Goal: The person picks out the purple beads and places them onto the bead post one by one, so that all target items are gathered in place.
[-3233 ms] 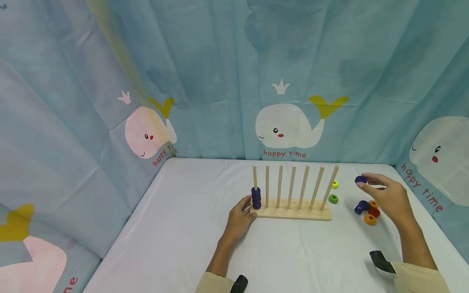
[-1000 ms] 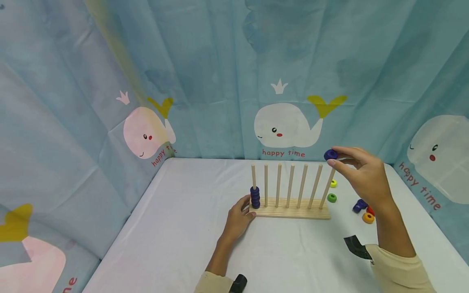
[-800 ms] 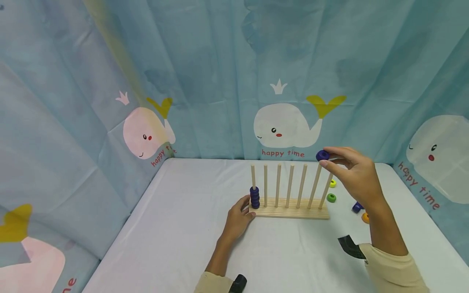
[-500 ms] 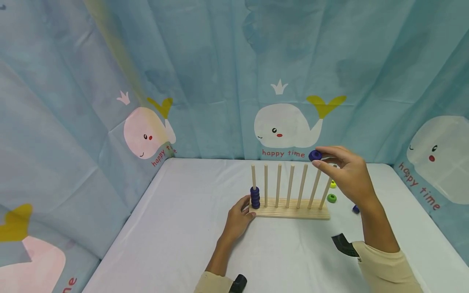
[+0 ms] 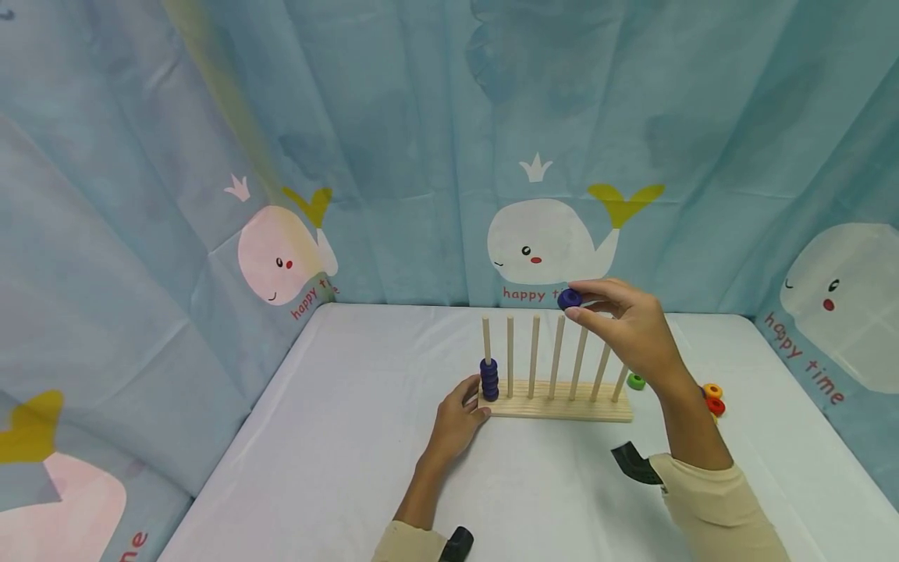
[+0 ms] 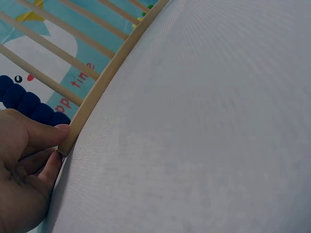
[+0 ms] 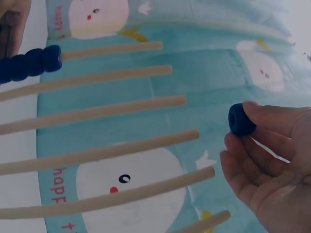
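A dark blue bead (image 5: 570, 299) is pinched between the thumb and fingers of my right hand (image 5: 628, 324). It is held just above the pegs, near the top of the middle one; in the right wrist view the bead (image 7: 241, 119) stands apart from the peg tips. The wooden peg rack (image 5: 555, 407) has several upright pegs. On its leftmost peg sits a stack of blue beads (image 5: 489, 380); the other pegs are bare. My left hand (image 5: 458, 417) grips the rack's left end, thumb in front, as the left wrist view also shows at the base (image 6: 97, 90).
Right of the rack lies a green bead (image 5: 636, 382). Farther right, orange (image 5: 712, 390) and red (image 5: 715, 407) beads sit in a group, partly hidden by my right forearm. A white cloth covers the table (image 5: 337, 468); a whale-print curtain (image 5: 421, 156) hangs behind.
My right hand has lifted the blue bead from the right side and carried it up and left over the pegs. The left hand keeps its grip on the rack.
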`<state>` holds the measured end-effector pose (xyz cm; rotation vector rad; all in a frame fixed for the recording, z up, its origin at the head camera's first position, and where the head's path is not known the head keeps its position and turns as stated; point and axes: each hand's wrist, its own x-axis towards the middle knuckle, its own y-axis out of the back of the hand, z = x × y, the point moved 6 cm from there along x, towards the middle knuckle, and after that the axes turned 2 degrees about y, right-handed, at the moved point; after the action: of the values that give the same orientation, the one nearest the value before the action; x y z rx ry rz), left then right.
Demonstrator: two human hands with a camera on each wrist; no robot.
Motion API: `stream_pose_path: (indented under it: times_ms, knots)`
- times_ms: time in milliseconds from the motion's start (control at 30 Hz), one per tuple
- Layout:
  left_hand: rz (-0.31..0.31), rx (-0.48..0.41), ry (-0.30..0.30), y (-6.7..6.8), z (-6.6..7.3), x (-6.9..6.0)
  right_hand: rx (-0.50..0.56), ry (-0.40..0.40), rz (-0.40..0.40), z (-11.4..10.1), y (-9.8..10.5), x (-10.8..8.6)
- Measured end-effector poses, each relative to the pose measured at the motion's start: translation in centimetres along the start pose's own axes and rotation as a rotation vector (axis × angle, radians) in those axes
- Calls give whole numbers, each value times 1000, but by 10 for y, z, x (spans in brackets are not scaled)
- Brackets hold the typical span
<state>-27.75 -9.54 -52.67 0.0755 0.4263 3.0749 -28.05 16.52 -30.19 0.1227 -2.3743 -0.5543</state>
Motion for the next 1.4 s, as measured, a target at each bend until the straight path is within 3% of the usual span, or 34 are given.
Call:
stream_pose_path:
  times_ms: [400, 700, 1000, 1400]
  knots:
    - [-6, 0, -17, 1, 1, -1, 8, 13, -44, -2, -27, 6]
    - [-9, 5, -17, 0, 2, 0, 16, 49, -75, -8, -38, 13]
    - [-12, -9, -8, 1, 3, -1, 30, 21, -109, -11, -52, 17]
    - [-20, 2, -17, 1, 3, -2, 30, 48, -133, -14, -71, 23]
